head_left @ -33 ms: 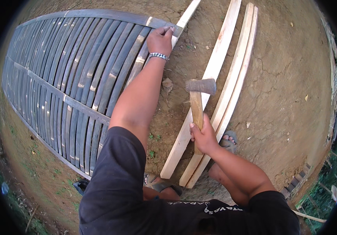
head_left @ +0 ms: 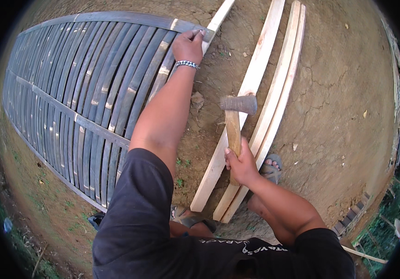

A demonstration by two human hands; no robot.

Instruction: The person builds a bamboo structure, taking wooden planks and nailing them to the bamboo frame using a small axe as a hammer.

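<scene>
My right hand [head_left: 242,166] is wrapped round the wooden handle of a hatchet [head_left: 233,125]. Its dark metal head points away from me, raised over the pale timber. At the far right corner of a panel of dark bamboo slats [head_left: 81,76], my left hand [head_left: 189,47] is closed in a pinch against the end of the top rail. Whatever lies between those fingertips is too small to make out. A pale wooden strip [head_left: 219,16] runs under that corner.
Long pale wooden planks [head_left: 255,69] and squared battens [head_left: 279,93] lie on the bare earth between my sandalled feet [head_left: 270,168] and beyond. A dry leaf [head_left: 197,100] rests beside the panel. Greenery [head_left: 381,242] borders the ground at the right.
</scene>
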